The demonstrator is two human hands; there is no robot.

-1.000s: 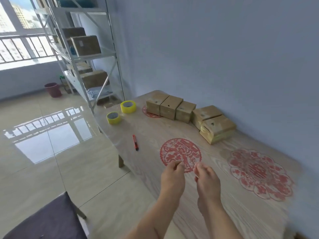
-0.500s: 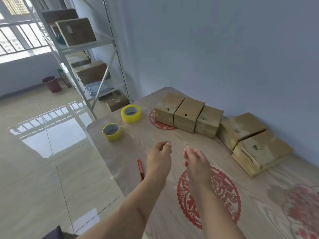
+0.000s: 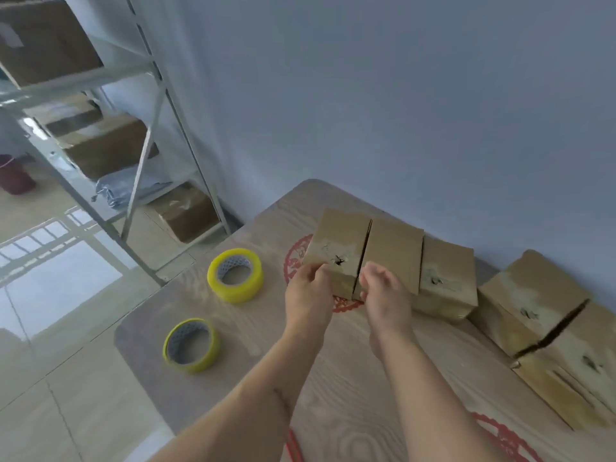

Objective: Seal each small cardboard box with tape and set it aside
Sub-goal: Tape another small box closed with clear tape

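The left hand curls its fingers on the near left corner of the leftmost small brown cardboard box, and the right hand pinches its near right edge. The box stands on the wood-grain bench, first in a touching row of three by the wall, with two yellow tape rolls lying left of it.

Five small boxes; two tape rolls; two hands.

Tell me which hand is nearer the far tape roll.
Left. The left hand is just right of the far tape roll, at the leftmost box; the right hand sits farther right.
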